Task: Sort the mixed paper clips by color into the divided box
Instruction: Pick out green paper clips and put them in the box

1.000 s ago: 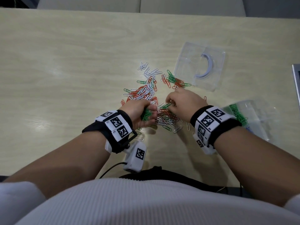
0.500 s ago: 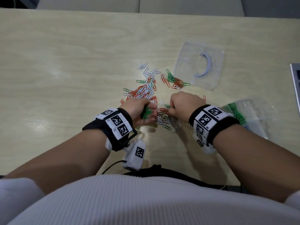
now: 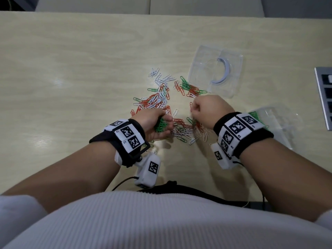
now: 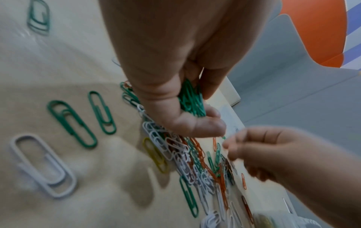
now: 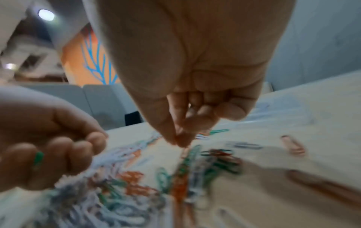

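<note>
L hand (image 3: 154, 123) fingers grip green clips (image 3: 161, 125); R hand (image 3: 209, 112) fingers pinched, contents unclear.

A pale wooden table (image 3: 71, 69) carries a loose heap of white, orange and green paper clips (image 3: 158, 99) near its middle. Toward the right edge lies a clear flat lid (image 3: 201, 69) with a curved bluish strip, touching a small clump of clips. Nearer the front right corner sits a clear box (image 3: 280, 123) holding green clips. A grey device (image 3: 323, 97) lies at the right edge
</note>
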Demonstrator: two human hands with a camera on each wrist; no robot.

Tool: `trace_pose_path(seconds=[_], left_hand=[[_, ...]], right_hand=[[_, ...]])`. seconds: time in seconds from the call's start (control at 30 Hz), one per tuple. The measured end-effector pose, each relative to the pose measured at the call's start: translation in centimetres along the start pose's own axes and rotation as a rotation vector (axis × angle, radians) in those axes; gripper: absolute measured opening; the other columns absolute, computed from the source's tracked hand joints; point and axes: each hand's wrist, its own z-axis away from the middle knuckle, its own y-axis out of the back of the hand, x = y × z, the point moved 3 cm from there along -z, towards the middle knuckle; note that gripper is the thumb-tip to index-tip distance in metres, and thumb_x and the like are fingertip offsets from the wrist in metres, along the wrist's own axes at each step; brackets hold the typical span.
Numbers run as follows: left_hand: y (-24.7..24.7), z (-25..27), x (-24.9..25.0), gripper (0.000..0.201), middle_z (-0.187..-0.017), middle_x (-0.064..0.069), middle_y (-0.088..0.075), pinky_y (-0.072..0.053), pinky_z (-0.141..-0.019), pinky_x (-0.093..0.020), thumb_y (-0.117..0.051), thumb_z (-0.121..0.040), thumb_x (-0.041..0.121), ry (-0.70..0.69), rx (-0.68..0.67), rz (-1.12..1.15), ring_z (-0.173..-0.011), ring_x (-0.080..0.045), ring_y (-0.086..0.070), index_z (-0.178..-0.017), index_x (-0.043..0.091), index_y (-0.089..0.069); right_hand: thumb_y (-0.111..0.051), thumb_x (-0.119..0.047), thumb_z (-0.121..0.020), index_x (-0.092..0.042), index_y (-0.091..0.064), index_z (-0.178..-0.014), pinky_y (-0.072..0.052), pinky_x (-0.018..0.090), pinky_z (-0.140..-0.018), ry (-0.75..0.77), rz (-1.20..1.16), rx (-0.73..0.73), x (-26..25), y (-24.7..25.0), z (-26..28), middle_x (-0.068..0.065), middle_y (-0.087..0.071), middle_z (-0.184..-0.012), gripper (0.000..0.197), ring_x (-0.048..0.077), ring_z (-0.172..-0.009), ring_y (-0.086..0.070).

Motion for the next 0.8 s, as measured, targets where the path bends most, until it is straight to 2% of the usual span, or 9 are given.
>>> trace_pose_path(seconds=[0.1, 0.2, 0.27, 0.37, 0.43, 0.53, 0.6, 0.7, 0.8], left_hand=[[0.2, 0.2, -0.1, 0.032, -0.062, -0.008, -0.059, -0.055, -0.049, -0.024, -0.04, -0.1, 0.02, -0.002, 0.005, 0.014, -0.049, -0.014, -0.058, -0.079, 0.006, -0.058], [0.0, 0.4, -0.1, 0.031, -0.063, -0.009, -0.058, -0.055, -0.047, -0.024, -0.04, -0.1, 0.019, -0.012, 0.016, -0.003, -0.048, -0.015, -0.058, -0.079, 0.006, -0.058], [-0.1, 0.4, -0.1, 0.03, -0.061, -0.008, -0.058, -0.055, -0.047, -0.024, -0.04, -0.1, 0.019, -0.014, 0.022, -0.02, -0.049, -0.014, -0.057, -0.08, 0.006, -0.057], [-0.3, 0.4, -0.2, 0.031, -0.063, -0.008, -0.059, -0.055, -0.05, -0.023, -0.039, -0.101, 0.021, -0.007, 0.026, -0.036, -0.051, -0.014, -0.058, -0.081, 0.007, -0.058], [-0.3, 0.4, -0.3, 0.03, -0.064, -0.008, -0.06, -0.055, -0.051, -0.023, -0.04, -0.1, 0.021, -0.007, 0.033, -0.042, -0.052, -0.013, -0.059, -0.082, 0.006, -0.059], [-0.3, 0.3, -0.3, 0.029, -0.063, -0.009, -0.062, -0.056, -0.054, -0.026, -0.042, -0.099, 0.019, -0.017, 0.04, -0.039, -0.052, -0.015, -0.06, -0.082, 0.005, -0.061], [-0.3, 0.2, -0.3, 0.03, -0.064, -0.01, -0.062, -0.057, -0.059, -0.029, -0.042, -0.099, 0.019, -0.017, 0.039, -0.026, -0.054, -0.017, -0.061, -0.083, 0.004, -0.062], [-0.6, 0.0, -0.4, 0.031, -0.067, -0.011, -0.062, -0.058, -0.059, -0.029, -0.042, -0.099, 0.018, -0.011, 0.043, -0.023, -0.055, -0.017, -0.063, -0.084, 0.003, -0.064], [-0.7, -0.2, -0.5, 0.028, -0.074, -0.011, -0.065, -0.058, -0.063, -0.03, -0.044, -0.098, 0.018, -0.015, 0.062, -0.038, -0.062, -0.018, -0.064, -0.084, 0.003, -0.064]], right_hand=[[-0.051, -0.016, -0.087, -0.029, -0.06, -0.08, -0.048, 0.03, -0.078, -0.072, 0.11, -0.12, 1.4, -1.0, 0.2, -0.003, -0.066, -0.095, 0.016, 0.019, -0.092, -0.058], [-0.05, -0.014, -0.087, -0.026, -0.062, -0.091, -0.049, 0.033, -0.079, -0.068, 0.139, -0.056, 1.4, -1.0, 0.1, 0.002, -0.063, -0.1, 0.018, 0.023, -0.093, -0.057], [-0.051, -0.018, -0.088, -0.022, -0.064, -0.095, -0.05, 0.034, -0.078, -0.051, 0.174, -0.014, 1.1, -0.8, 0.0, 0.003, -0.061, -0.099, 0.015, 0.024, -0.091, -0.058], [-0.057, -0.032, -0.088, -0.02, -0.065, -0.094, -0.052, 0.036, -0.077, -0.011, 0.222, -0.024, 0.1, -1.5, 0.3, 0.001, -0.06, -0.096, 0.016, 0.023, -0.088, -0.059], [-0.057, -0.033, -0.088, -0.018, -0.064, -0.092, -0.052, 0.035, -0.074, 0.008, 0.266, -0.043, -0.5, -2.2, 0.4, 0.001, -0.06, -0.095, 0.017, 0.023, -0.086, -0.06], [-0.057, -0.031, -0.086, -0.016, -0.059, -0.078, -0.046, 0.03, -0.064, -0.022, 0.255, -0.095, -0.8, -2.6, 0.4, 0.003, -0.059, -0.084, 0.017, 0.024, -0.075, -0.058], [-0.058, -0.034, -0.085, -0.016, -0.06, -0.08, -0.049, 0.03, -0.067, -0.021, 0.251, -0.125, -0.9, -2.6, 0.5, 0.004, -0.059, -0.084, 0.019, 0.025, -0.077, -0.059], [-0.057, -0.034, -0.083, -0.016, -0.061, -0.088, -0.052, 0.035, -0.075, 0.011, 0.157, -0.117, -1.3, -2.7, 1.0, 0.003, -0.06, -0.092, 0.019, 0.024, -0.084, -0.059], [-0.061, -0.033, -0.079, -0.023, -0.058, -0.078, -0.046, 0.033, -0.074, 0.058, -0.126, -0.016, -2.4, -2.2, 1.7, -0.003, -0.056, -0.087, 0.011, 0.017, -0.082, -0.054]])
